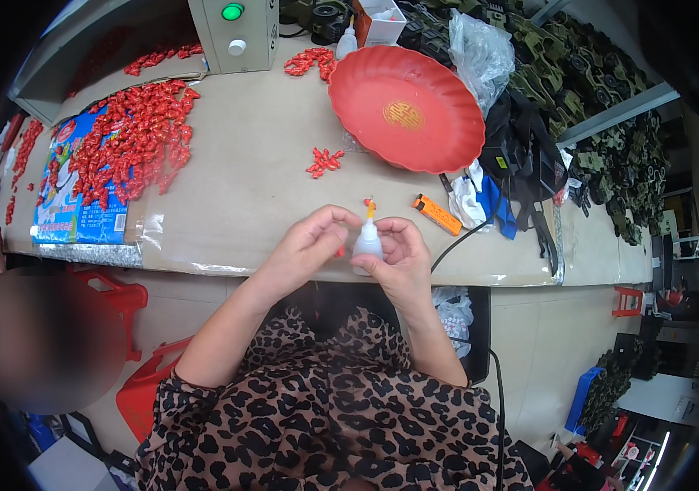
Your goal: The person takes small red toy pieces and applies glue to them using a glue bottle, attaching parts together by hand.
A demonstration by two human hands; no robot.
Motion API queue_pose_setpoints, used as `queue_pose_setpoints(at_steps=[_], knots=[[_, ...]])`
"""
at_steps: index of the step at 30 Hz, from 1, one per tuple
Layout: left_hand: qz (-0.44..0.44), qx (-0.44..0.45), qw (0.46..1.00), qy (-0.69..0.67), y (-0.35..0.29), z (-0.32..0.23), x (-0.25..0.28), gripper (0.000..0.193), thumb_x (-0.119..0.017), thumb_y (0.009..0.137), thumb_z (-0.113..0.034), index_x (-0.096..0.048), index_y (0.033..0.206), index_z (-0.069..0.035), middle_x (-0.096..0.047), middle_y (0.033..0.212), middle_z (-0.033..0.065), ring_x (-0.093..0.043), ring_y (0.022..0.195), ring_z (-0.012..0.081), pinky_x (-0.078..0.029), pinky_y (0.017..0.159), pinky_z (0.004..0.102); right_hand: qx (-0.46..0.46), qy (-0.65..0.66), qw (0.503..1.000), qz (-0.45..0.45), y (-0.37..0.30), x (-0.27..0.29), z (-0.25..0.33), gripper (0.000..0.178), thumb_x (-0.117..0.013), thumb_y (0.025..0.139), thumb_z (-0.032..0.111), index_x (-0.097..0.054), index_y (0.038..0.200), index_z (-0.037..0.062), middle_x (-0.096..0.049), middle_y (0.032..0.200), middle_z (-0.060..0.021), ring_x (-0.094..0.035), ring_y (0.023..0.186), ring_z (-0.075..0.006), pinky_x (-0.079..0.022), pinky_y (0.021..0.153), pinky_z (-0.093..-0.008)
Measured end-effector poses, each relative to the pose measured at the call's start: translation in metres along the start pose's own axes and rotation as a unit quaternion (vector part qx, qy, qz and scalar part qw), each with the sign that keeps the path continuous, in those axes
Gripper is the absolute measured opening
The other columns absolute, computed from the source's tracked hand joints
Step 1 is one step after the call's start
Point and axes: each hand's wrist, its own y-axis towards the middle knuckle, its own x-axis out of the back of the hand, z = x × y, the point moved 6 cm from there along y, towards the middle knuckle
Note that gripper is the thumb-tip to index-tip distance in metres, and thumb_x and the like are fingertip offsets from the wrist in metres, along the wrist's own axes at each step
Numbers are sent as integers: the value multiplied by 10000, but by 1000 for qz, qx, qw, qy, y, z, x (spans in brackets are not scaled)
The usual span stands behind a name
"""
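Observation:
In my right hand (403, 250) is a small white squeeze bottle (368, 242), held upright by thumb and fingers, its narrow yellow-orange nozzle pointing up. Close beside it, my left hand (310, 245) is closed in a pinch. A bit of a small red glossy piece (340, 252) shows at its fingertips; the rest is hidden by the fingers. Beyond my hands lies a little cluster of similar red pieces (325, 163). An orange box cutter (438, 214) rests on the table to the right of the bottle.
A big red scalloped dish (439, 98) sits tilted at the back. Red pieces (132, 143) are heaped on a blue printed sheet (59, 217) at left, near a grey machine (235, 37). Black straps, cloths and a cable lie at right. Another person is at the left.

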Motion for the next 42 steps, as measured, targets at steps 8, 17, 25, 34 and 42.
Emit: queue_pose_setpoints(at_steps=[8,17,25,34,42], knots=[[107,58,992,37,-9,3,1,314,-478,833,-79,-452,1131,16,-550,914,34,-510,807,66,-419,707,192,58,-184,979,66,0,-14,4,525,-731,595,-3,-342,947,-2,-482,987,-148,-556,846,-162,-493,717,-271],[48,59,996,-38,-25,-5,2,249,-525,810,-100,-515,1030,18,-559,818,3,-489,695,25,-413,624,169,233,-290,924,83,-8,-35,23,601,-779,533,171,-358,928,1,-395,952,-116,-524,777,-162,-514,638,-266],[20,34,999,31,-46,-18,11,233,-550,796,-120,-551,994,4,-556,809,-10,-467,681,22,-392,622,165,215,-227,931,189,-17,-52,41,503,-756,572,166,-445,926,-9,-407,959,-113,-521,791,-198,-497,597,-290],[-53,42,985,157,-110,-17,65,231,-546,781,-102,-554,986,4,-509,719,-40,-402,619,13,-331,547,152,148,-769,611,-115,19,54,51,326,-617,699,146,-522,978,7,-539,903,-127,-494,853,-273,-373,746,-353],[-194,68,951,232,-175,24,115,182,-530,745,-104,-567,871,23,-520,663,3,-429,589,35,-365,520,185,190,-439,877,37,1,-15,44,238,-408,873,151,-454,1033,-19,-539,813,-109,-543,749,-183,-419,688,-283]])
